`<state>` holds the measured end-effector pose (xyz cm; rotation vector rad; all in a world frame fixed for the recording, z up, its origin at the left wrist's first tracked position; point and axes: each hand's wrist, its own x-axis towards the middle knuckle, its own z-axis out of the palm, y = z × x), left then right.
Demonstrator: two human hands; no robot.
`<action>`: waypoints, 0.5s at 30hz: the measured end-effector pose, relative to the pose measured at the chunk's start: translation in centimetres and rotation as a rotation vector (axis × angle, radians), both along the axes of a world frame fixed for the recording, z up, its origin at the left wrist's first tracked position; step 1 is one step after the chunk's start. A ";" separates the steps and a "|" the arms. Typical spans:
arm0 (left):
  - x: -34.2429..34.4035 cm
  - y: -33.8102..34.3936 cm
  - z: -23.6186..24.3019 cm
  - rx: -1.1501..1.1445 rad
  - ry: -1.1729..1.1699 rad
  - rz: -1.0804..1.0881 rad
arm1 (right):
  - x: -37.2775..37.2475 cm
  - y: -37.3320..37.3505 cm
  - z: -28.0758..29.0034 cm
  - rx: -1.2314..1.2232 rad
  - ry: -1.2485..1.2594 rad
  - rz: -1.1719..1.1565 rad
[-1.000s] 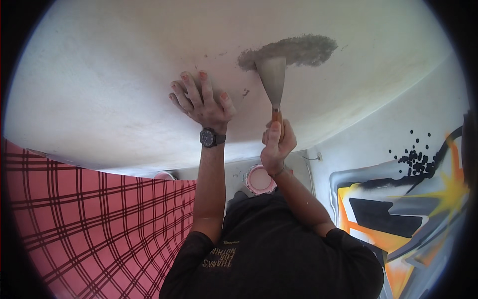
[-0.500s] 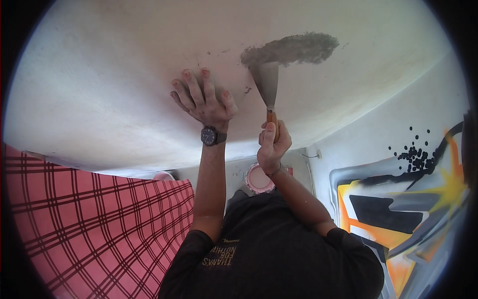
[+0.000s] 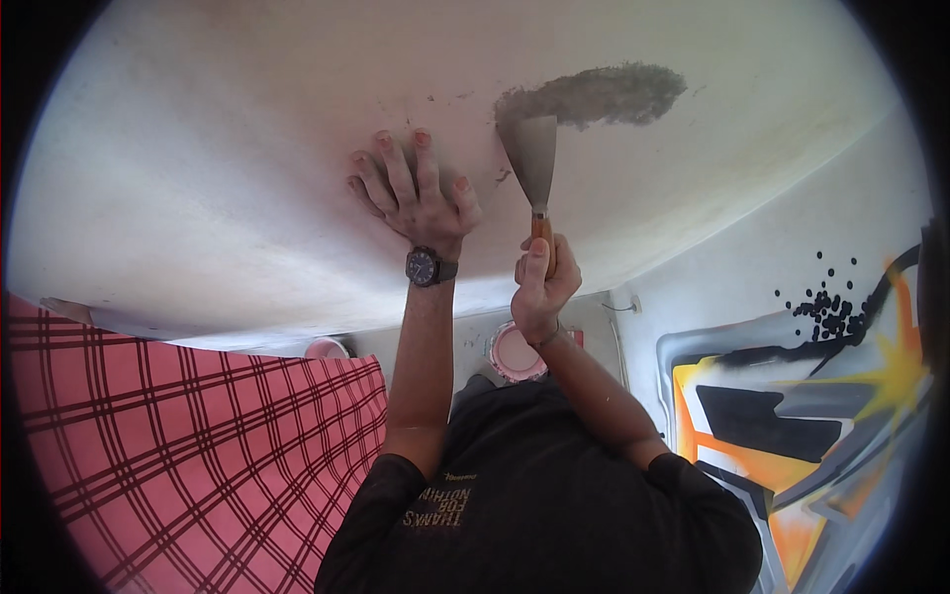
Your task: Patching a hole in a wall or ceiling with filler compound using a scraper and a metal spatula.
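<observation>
A putty knife point(image 3: 534, 168) is held in the right hand point(image 3: 542, 282). The fingers point(image 3: 535, 259) of this hand are closed tightly around the wooden handle, and the thumb is laid along the handle, pointing to the blade. The metal blade is seen above the fingers, quite free of them, and its wide edge is pressed against the white surface point(image 3: 218, 148). This edge touches the left end of a grey patch of filler point(image 3: 599, 94), which is spread to the right of the blade.

The left hand point(image 3: 416, 203) is placed flat on the same white surface, just beside the blade, on its left. Its fingers point(image 3: 401, 168) are spread wide and nothing is held in them; the blade is not touched by them. A dark wristwatch point(image 3: 428, 267) is worn on the left wrist.

Below the hands, a black shirt point(image 3: 534, 505) is seen. Between the two forearms a round pink bucket point(image 3: 515, 353) is visible, and a second pink container point(image 3: 325, 347) is found further left. A pink checked cloth point(image 3: 178, 455) fills the lower left part. On the right, a wall painted in orange, grey and black point(image 3: 811, 406) is seen.
</observation>
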<state>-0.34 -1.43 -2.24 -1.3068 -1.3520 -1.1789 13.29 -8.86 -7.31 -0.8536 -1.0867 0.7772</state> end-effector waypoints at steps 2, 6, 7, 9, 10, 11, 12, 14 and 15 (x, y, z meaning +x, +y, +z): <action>0.0 -0.3 -0.1 -0.007 -0.002 -0.010 | -0.2 -0.1 1.1 0.000 0.011 0.015; -0.3 -0.3 0.3 0.007 -0.006 -0.025 | -0.5 -0.1 2.1 0.016 0.002 0.026; -0.1 -0.3 0.2 0.016 -0.024 -0.025 | -0.4 0.0 1.7 0.022 0.003 0.025; -0.1 0.1 0.2 0.032 -0.042 -0.026 | -0.2 0.1 0.4 0.017 0.011 0.014; -0.1 0.1 0.2 0.016 -0.027 -0.025 | -0.3 0.2 1.0 0.014 0.010 0.009; -0.2 -0.3 0.2 -0.002 -0.010 -0.018 | -0.5 0.2 2.4 0.015 0.013 0.017; -0.3 -0.7 0.2 -0.008 -0.011 -0.017 | -0.6 0.0 3.1 0.017 0.017 0.025; -0.5 -0.5 0.5 0.005 -0.022 -0.018 | -0.4 -0.3 1.9 0.023 -0.013 0.017; -0.6 -0.4 0.6 0.011 -0.022 -0.019 | -0.3 -0.3 1.2 0.028 -0.043 0.006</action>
